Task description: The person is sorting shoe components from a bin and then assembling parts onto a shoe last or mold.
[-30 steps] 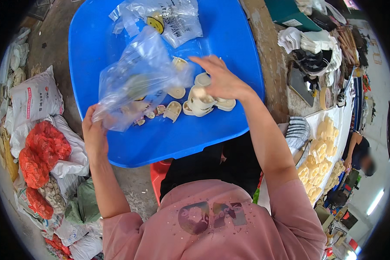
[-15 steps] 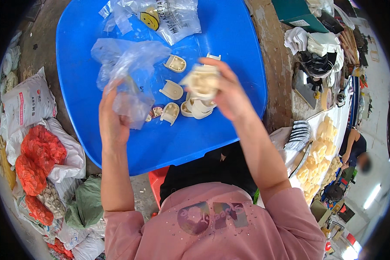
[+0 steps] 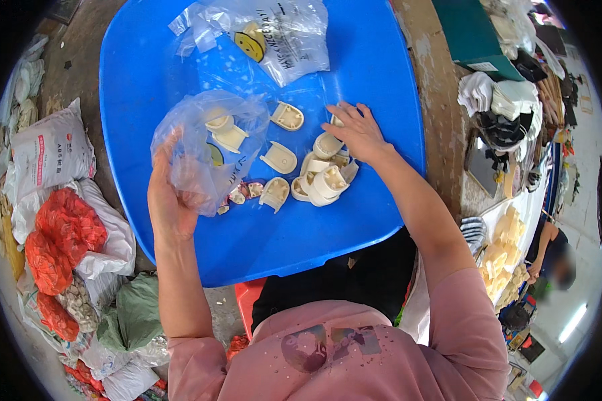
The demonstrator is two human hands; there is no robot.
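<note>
My left hand [image 3: 169,190] is wrapped round the side of a clear plastic bag [image 3: 194,160]; a couple of cream plastic parts [image 3: 229,137] show inside its mouth. My right hand [image 3: 361,134] has its fingers spread over the right side of the blue table, at a cream part mostly hidden under the fingertips. Just below it is a heap of cream rounded plastic shells [image 3: 324,182]. Between the hands lie single cream U-shaped shells [image 3: 279,158], apart from each other. Small pink-and-white pieces [image 3: 245,192] lie by the bag's lower edge.
A printed clear bag with a yellow smiley [image 3: 281,47] lies at the table's far side. Sacks and red bags [image 3: 67,227] are piled on the left. On the right, a bench holds gloves [image 3: 475,93], a green box [image 3: 475,37] and yellowish parts [image 3: 505,247]. Another person is far right.
My right hand has released the cream pieces it held and moved right, its fingers now spread. Cream parts now show in the bag, and the heap has grown. The view has shifted slightly.
</note>
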